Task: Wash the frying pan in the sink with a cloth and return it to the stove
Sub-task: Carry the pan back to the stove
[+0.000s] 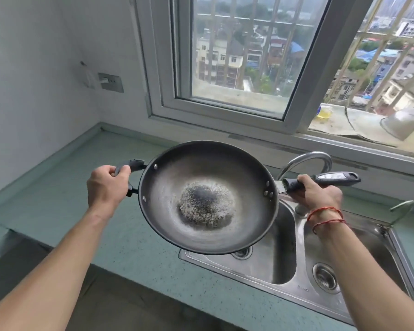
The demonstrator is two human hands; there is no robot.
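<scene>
A dark round frying pan (208, 197) hangs in the air above the left edge of the steel double sink (294, 292), tilted toward me. Its bottom carries a patch of greyish speckled residue. My left hand (106, 186) grips the small black loop handle on the pan's left side. My right hand (318, 194) grips the long black handle on its right side, with red strings around that wrist. No cloth or stove shows in the head view.
A curved chrome faucet (306, 161) rises behind the pan between the two basins. The green speckled countertop (65, 194) stretches left to the wall corner. On the window ledge stand a yellow bottle (324, 112) and a metal bowl (402, 123).
</scene>
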